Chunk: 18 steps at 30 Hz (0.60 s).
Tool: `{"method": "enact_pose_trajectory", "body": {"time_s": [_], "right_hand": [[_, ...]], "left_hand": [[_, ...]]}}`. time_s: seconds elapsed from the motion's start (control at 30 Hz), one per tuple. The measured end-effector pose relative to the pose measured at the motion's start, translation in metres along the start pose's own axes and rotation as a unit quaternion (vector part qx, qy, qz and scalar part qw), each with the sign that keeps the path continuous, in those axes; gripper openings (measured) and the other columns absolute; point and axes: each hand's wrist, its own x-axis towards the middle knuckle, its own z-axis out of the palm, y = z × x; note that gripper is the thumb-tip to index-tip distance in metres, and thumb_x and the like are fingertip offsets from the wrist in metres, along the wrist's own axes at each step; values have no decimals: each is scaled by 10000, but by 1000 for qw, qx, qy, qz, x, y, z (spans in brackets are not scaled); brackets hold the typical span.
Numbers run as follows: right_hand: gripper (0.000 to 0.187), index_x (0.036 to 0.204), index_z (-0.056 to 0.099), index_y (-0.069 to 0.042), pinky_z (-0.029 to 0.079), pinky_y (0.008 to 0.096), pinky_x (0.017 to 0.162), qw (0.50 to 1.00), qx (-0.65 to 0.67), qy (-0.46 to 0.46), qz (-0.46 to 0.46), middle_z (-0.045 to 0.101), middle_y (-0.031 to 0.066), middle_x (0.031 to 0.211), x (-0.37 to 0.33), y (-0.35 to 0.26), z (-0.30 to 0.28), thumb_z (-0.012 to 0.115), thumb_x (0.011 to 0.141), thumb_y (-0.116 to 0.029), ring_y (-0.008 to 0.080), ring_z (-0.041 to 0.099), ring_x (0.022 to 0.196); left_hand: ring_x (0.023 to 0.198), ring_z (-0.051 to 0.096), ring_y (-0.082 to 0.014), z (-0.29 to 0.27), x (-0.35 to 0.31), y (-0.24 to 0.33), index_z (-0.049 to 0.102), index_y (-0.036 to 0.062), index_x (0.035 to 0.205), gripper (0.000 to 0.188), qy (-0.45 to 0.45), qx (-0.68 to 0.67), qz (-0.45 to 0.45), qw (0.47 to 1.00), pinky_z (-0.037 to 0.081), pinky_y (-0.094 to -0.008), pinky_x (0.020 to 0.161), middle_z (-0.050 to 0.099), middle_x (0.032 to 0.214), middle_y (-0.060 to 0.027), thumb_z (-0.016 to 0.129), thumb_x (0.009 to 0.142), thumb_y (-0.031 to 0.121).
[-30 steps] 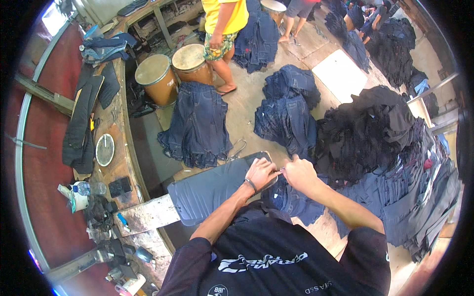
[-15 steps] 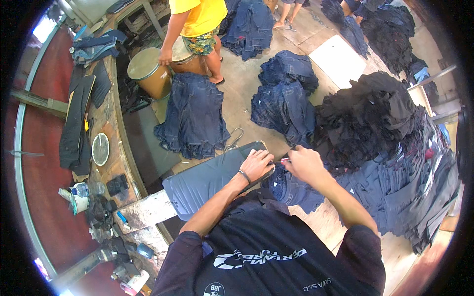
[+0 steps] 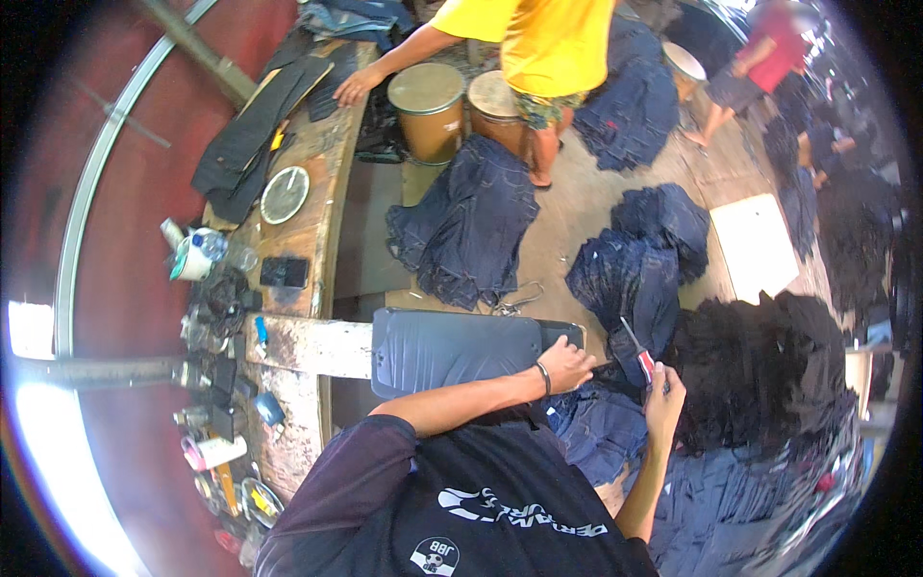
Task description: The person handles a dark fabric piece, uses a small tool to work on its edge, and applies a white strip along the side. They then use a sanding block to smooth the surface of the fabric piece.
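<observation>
A padded board [image 3: 452,346] covered in dark grey cloth juts out in front of me, a black strip of cloth at its right end. My left hand [image 3: 567,363] rests on that end, fingers apart and slightly bent over the cloth. To its right, my right hand [image 3: 665,394] is closed around a slim tool with a red-and-white handle [image 3: 645,363]. The tool's thin metal shaft points up and away from me, clear of the board. Its exact kind is hard to tell. Below the hands hangs or lies bunched blue denim [image 3: 596,433].
Stacks of dark denim [image 3: 471,221] lie on the floor ahead, with a large black cloth pile [image 3: 760,365] to the right. A person in yellow [image 3: 553,48] stands beside brown drums [image 3: 428,120]. Along the left runs a wooden bench [image 3: 322,226] bearing a phone [image 3: 285,272].
My view has swung to the left. My right hand has drawn away from the board's end, bringing the tool up into sight. My left hand stays on the board's end.
</observation>
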Motion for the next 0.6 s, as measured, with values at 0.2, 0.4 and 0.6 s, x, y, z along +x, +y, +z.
{"method": "enact_pose_trajectory", "body": {"time_s": [0.2, 0.4, 0.6], "right_hand": [[398, 894, 647, -81, 387, 228, 410, 989, 147, -19, -23, 511, -36, 658, 6, 0, 40, 554, 1139, -380, 34, 463, 492], [412, 887, 626, -114, 384, 219, 451, 963, 267, -22, 38, 539, -40, 679, 10, -30, 69, 569, 1124, -446, 43, 493, 520], [419, 985, 626, -106, 426, 266, 509, 938, 340, -48, 48, 574, -15, 781, 11, -47, 91, 542, 1126, -492, 72, 522, 579]], "left_hand": [[941, 674, -236, 8, -6, 10, 724, 101, 999, 204, -18, 7, -67, 998, 442, -449, 831, 699, 966, -43, 643, 958, 284], [892, 720, -244, -2, 2, 8, 760, 109, 892, 292, -48, -107, -144, 983, 431, -441, 846, 726, 950, -79, 599, 1033, 308], [1001, 682, -427, -58, -21, -13, 659, 32, 1040, 223, 150, -312, -179, 921, 537, -526, 879, 684, 1022, -205, 586, 1048, 242]]}}
